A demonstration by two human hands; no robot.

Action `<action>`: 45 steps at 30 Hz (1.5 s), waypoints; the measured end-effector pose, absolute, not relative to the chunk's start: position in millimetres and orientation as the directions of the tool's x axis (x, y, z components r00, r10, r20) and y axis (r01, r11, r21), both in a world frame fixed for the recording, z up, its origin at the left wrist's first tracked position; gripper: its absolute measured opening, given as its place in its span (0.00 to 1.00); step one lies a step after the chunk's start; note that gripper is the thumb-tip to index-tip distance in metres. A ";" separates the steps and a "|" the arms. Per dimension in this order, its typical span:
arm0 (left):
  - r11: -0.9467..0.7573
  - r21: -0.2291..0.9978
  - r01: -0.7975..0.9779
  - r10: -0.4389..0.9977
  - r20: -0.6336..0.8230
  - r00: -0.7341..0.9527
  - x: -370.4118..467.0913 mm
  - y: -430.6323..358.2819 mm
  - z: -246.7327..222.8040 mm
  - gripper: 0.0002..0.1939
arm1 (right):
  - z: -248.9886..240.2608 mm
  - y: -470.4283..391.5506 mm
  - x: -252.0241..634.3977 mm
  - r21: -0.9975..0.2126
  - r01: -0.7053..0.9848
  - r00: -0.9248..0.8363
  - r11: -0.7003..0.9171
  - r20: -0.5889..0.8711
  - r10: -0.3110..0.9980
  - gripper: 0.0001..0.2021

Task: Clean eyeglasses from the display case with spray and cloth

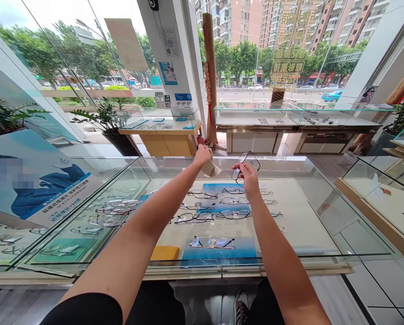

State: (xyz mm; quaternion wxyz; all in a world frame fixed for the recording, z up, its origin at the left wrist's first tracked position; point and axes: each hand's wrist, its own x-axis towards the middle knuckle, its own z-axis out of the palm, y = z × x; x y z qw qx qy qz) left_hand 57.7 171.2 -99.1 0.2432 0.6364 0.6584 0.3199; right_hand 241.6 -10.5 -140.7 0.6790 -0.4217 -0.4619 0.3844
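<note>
- Both bare arms stretch forward over a glass display case (324,189) that stands in an eyewear shop.
- The right hand (248,174) is just right of centre, fingers pinched together on a pair of dark-framed glasses (246,161), held up above the case's glass top with the lenses rising toward 12 o'clock from the hand.
- The left hand (202,155) is at about 9 o'clock from the glasses and near them, closed around a small pale cloth (211,169) that hangs from its grip toward 5 o'clock.
- The two hands are near each other but apart; the cloth does not touch the glasses.
- Under the glass, at 6 o'clock from the hands, rows of other glasses (195,218) lie on a cream tray with blue cards.
- One pair (212,242) sits alone on a blue card nearest the person, with an orange block (164,253) just at its 9 o'clock.
- At far 9 o'clock a blue poster (53,189) leans by potted plants.
- At 12 o'clock, more glass cases stand before large windows showing trees and tall buildings.
</note>
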 end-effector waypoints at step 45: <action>0.433 0.748 -0.503 0.815 -0.087 0.573 -36.2 -98.2 -119.7 0.23 | -61.6 -147.3 171.5 -0.883 -0.366 -0.103 0.293 0.351 0.931 0.16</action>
